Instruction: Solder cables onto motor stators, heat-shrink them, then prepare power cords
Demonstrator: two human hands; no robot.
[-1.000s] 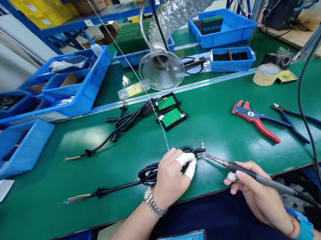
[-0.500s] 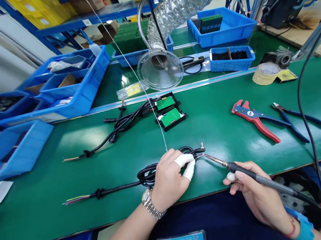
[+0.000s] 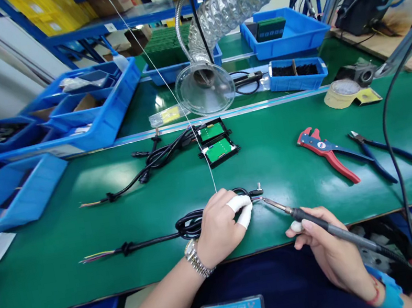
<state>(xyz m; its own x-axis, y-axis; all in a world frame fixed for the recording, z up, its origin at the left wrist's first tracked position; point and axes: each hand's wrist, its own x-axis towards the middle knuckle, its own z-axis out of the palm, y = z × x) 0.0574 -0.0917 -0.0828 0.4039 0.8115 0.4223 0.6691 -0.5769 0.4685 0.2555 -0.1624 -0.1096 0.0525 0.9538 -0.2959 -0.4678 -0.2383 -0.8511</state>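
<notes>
My left hand point(image 3: 222, 223), with white finger cots on thumb and forefinger, is closed in a pinch on the black cable point(image 3: 190, 225) near its thin wire ends. A thin strand of solder wire point(image 3: 192, 124) hangs from above and runs down into this hand. The cable lies coiled under the hand, and its other end with bare coloured wires point(image 3: 98, 256) points left. In my right hand point(image 3: 329, 244) is a soldering iron point(image 3: 313, 220), held like a pen. Its tip touches or nearly touches the wires just right of my left fingertips.
Beyond my hands lie black cases with green circuit boards point(image 3: 218, 150) and another cable point(image 3: 162, 154). Red wire strippers point(image 3: 328, 154) and cutting pliers point(image 3: 374, 156) rest at the right. A fume extractor hood point(image 3: 206, 90) hangs ahead. Blue bins point(image 3: 104, 119) stand at the left.
My left hand has shifted slightly to the right, and the solder strand's lower end moved with it. The soldering iron has stayed almost in place.
</notes>
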